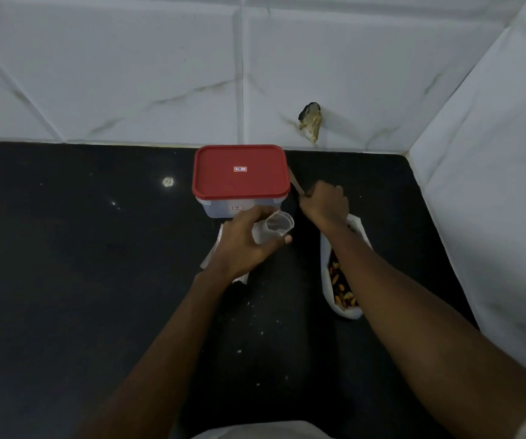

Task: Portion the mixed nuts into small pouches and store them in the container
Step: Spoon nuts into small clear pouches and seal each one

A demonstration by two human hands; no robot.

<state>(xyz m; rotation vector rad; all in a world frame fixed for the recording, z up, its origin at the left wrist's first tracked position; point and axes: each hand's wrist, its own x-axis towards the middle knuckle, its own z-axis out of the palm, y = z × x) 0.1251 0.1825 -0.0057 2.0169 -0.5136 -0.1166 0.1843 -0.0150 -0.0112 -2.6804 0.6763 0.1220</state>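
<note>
Your left hand (245,245) is holding a small clear pouch (279,224) with curled fingers (255,214); your right hand (326,202) is gripping a thin handle (296,184).

Mid-frame, left hand (242,248) holds a small clear pouch (275,228) open just below the red-lidded container (241,174), right hand (326,202) grips a thin handle (296,184) beside it, bag of mixed nuts (340,286) lying under that forearm on the black counter (81,248).

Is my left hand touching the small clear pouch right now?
Touching. Head view shows the left hand gripping the small clear pouch, thumb against its rim.
</note>
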